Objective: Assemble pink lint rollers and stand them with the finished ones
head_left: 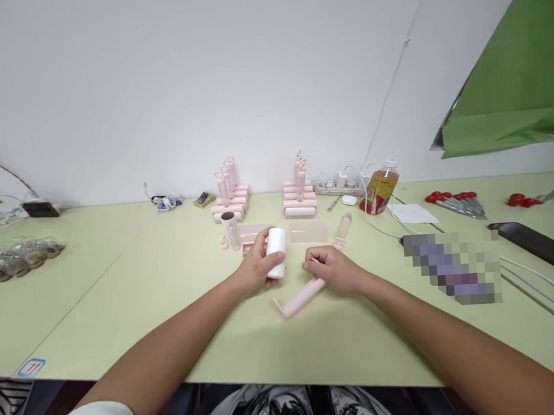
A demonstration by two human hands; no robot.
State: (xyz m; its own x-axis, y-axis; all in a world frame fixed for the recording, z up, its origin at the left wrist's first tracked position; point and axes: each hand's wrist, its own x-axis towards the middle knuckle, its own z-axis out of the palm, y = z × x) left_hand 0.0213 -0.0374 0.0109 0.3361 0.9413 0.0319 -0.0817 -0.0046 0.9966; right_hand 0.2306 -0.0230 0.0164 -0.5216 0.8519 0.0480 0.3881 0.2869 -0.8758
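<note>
My left hand (257, 265) is wrapped round a white sticky-paper roll (276, 251), which stands nearly upright above the table. My right hand (332, 270), to the right of it, is closed on a pale pink roller holder (304, 298), a long curved piece with a bent end toward my left. Part of the holder is hidden under the hand. Behind my left hand stand a brown-cored roll (227, 218) and a clear tube handle (233, 235). Two clear pinkish covers (309, 232) lie behind the hands. Another clear handle with a pink end (344, 228) lies beyond my right hand.
Assembled pink rollers stand in a left row (230, 210) and a right row (300, 211) near the wall. On the right are a drink bottle (381, 188), cables, red-handled tools (455, 203) and a dark phone-like object (537, 248). Small jars (21, 254) sit far left.
</note>
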